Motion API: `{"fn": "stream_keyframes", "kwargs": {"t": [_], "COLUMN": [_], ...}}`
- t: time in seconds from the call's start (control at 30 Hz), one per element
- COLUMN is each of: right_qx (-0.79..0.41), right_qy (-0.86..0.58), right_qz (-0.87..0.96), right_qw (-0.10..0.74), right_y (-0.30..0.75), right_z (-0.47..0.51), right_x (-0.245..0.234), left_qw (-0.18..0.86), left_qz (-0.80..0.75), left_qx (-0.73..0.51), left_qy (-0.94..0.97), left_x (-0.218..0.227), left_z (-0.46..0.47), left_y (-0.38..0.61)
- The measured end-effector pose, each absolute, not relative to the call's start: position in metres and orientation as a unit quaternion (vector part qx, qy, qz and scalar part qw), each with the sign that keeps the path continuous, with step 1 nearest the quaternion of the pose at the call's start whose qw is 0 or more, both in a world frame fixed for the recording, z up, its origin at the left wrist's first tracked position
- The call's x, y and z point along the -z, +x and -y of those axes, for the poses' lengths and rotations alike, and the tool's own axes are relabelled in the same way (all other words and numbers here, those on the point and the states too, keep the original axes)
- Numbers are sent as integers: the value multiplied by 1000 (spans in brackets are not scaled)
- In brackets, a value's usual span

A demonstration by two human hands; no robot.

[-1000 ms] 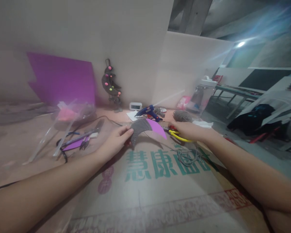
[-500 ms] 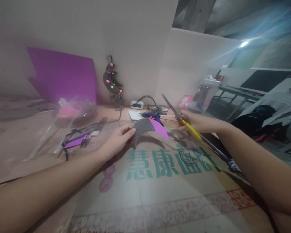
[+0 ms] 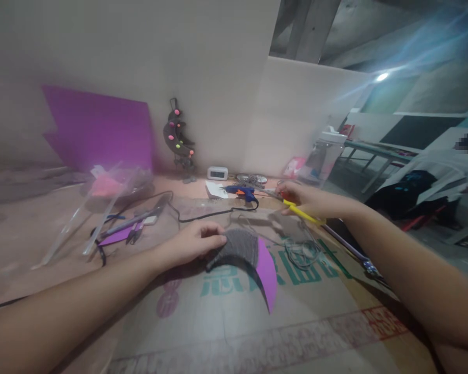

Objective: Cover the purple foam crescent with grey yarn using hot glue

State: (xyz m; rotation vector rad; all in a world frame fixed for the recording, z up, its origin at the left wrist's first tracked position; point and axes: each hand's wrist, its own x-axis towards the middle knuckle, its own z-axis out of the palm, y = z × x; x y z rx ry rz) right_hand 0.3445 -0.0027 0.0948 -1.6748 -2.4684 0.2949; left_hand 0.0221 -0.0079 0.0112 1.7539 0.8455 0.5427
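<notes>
My left hand (image 3: 205, 240) pinches the left part of a crescent (image 3: 267, 272), its thumb on top. Dark grey yarn (image 3: 239, 249) is wrapped round most of the crescent, and its right tip is bare purple. My right hand (image 3: 302, 200) is closed on a pair of scissors with yellow handles (image 3: 306, 214); the blades point left and lie low near the table's back. Just left of them is a blue glue gun (image 3: 239, 193). Loose grey yarn (image 3: 302, 254) lies in a tangle on the cardboard below my right hand.
Printed cardboard (image 3: 203, 332) covers the table in front. A finished-looking crescent with coloured balls (image 3: 175, 135) and purple sheets (image 3: 101, 130) lean on the back wall. Also there are a small white clock (image 3: 217, 173), a plastic bottle (image 3: 323, 156), clear sticks (image 3: 68, 228) and a black cord (image 3: 203, 215).
My left hand has brought the crescent down toward me, showing more of its purple tip. The scissors in my right hand have dropped from pointing up to lying low near the glue gun.
</notes>
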Motion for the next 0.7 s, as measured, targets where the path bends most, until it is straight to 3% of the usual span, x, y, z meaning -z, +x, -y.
{"fn": "stream_keyframes", "kwargs": {"t": [0.27,0.37,0.47,0.53,0.7], "right_qx": [-95,-82,-18,-51,-106], "right_qy": [-518,-547,-621,-647,-671], "right_qz": [850,833,776,748,723], "right_qw": [-12,22,108,140,129], "right_y": [302,302,309,312,303], "right_z": [27,24,2,-20,-75], "right_x": [-76,-82,-83,-77,-50], "left_qw": [603,592,580,582,587], "left_qz": [-332,-333,-324,-319,-325], "left_qx": [-222,-242,-248,-251,-247], "left_qy": [691,693,705,705,699], "left_x": [-13,-8,-5,-4,-5], "left_z": [13,13,12,11,11], "left_y": [25,28,30,30,32]}}
